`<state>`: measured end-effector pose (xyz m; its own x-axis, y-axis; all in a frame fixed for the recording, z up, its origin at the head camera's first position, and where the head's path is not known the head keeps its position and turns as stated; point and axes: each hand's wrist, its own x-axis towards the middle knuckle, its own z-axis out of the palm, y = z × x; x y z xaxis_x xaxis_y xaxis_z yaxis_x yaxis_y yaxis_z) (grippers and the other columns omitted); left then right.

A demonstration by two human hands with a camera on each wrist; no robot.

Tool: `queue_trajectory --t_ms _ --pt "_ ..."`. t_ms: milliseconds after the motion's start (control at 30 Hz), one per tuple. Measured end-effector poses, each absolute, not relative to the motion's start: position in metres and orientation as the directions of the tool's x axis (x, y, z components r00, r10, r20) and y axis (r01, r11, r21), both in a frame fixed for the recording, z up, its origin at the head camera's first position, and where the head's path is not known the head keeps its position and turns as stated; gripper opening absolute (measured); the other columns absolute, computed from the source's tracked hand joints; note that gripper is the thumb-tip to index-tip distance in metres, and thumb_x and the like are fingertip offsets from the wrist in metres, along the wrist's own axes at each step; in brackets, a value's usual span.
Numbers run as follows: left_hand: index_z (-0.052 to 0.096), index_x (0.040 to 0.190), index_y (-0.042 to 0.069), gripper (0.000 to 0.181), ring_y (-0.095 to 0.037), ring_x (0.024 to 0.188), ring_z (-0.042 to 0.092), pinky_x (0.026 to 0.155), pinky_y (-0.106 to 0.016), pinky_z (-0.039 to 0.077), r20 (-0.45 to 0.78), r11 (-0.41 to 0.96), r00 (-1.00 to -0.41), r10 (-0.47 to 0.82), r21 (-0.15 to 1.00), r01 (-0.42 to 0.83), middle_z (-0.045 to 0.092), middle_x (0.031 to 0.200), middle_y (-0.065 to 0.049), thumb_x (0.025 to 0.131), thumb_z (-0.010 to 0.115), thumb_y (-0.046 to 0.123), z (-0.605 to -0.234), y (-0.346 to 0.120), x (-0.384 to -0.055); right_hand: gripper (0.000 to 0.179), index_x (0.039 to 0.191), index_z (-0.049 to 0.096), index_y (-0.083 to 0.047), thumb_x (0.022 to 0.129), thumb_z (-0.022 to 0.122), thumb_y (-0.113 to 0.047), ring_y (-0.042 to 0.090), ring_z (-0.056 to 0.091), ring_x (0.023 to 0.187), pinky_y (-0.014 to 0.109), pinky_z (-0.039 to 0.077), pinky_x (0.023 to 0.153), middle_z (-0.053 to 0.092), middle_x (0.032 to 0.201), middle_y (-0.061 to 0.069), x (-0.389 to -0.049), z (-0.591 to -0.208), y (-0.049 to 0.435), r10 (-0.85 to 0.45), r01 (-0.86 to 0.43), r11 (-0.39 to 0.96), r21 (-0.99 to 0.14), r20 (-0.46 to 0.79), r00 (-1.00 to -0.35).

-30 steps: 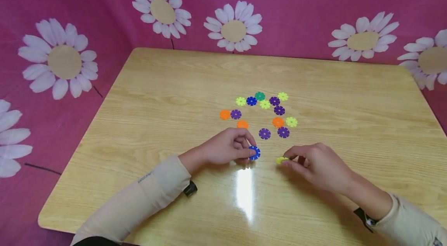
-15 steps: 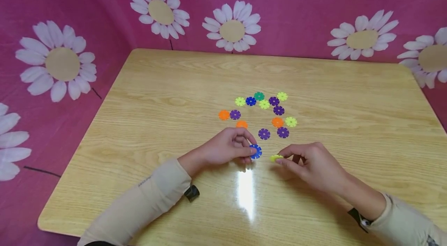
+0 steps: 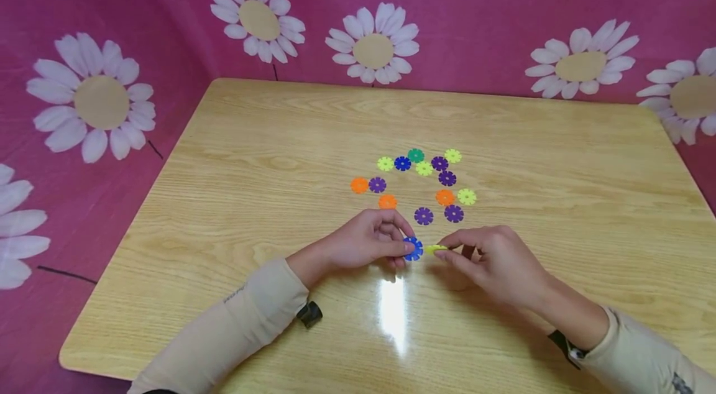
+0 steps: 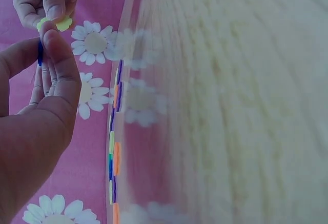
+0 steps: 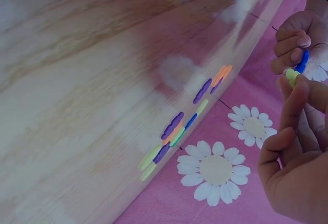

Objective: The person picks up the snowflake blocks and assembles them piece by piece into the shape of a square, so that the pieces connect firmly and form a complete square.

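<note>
The right hand (image 3: pixel 498 263) has moved toward the left, bringing its yellow disc (image 3: pixel 432 249) closer to the blue disc (image 3: pixel 417 251); the left hand (image 3: pixel 363 238) has shifted little, and the loose discs lie as they did. Both grips are narrow: the left pinches the blue disc between thumb and fingers, the right pinches the yellow disc between thumb and forefinger.

The two held discs are off the surface (image 3: pixel 268 151), over its middle stretch and well apart from its left, right and far edges. Any further move seems to turn on how they meet: the yellow disc is just to the right of the blue disc, rim toward rim, and whether they touch cannot be told. The blue disc turns its face to the head view, while the yellow disc shows nearly edge-on there, its long axis running roughly parallel to the far edge and aimed at the blue rim. Neither hand is clearly nearer the gap.

Toward the far edge lie the loose discs, the closest being an orange disc (image 3: pixel 388 201) just beyond the left hand and a purple disc (image 3: pixel 419 217) beyond the gap.
</note>
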<state>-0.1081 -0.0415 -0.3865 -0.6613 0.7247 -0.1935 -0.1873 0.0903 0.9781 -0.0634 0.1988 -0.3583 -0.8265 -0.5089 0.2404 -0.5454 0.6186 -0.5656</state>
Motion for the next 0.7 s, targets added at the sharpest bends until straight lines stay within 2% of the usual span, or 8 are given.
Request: queue_trajectory --t_ms 233,567,700 --pt "0.055 0.103 0.000 0.022 -0.040 0.075 0.063 0.069 -0.046 0.055 -0.186 0.077 -0.660 0.728 0.979 -0.190 0.063 0.083 -0.020 0.087 0.064 0.011 -0.3885 -0.0390 -0.1064 0.009 0.085 0.072 -0.018 0.078 0.075 -0.014 -0.004 0.051 0.056 0.011 0.042 0.048 0.062 0.071 -0.015 -0.0628 -0.3590 0.1975 -0.515 -0.566 0.622 -0.541 0.261 -0.816" --pt "0.057 0.099 -0.002 0.015 -0.041 0.077 0.064 0.073 -0.046 0.054 -0.175 0.042 -0.673 0.719 0.977 -0.209 0.064 0.085 -0.015 0.088 0.062 0.008 -0.3871 -0.0375 -0.1044 0.013 0.084 0.074 -0.017 0.074 0.077 -0.009 -0.002 0.052 0.061 0.016 0.046 0.051 0.064 0.073 -0.016 -0.0597 -0.3569 0.1962 -0.527 -0.613 0.605 -0.508 0.322 -0.787" --pt "0.057 0.099 -0.002 0.016 -0.040 0.077 0.064 0.072 -0.043 0.055 -0.171 0.034 -0.671 0.721 0.977 -0.212 0.064 0.087 -0.015 0.088 0.062 0.008 -0.3874 -0.0369 -0.1044 0.019 0.085 0.075 -0.015 0.070 0.079 -0.005 -0.002 0.056 0.064 0.019 0.047 0.056 0.068 0.077 -0.013 -0.0589 -0.3539 0.1943 -0.565 -0.679 0.572 -0.460 0.379 -0.733"
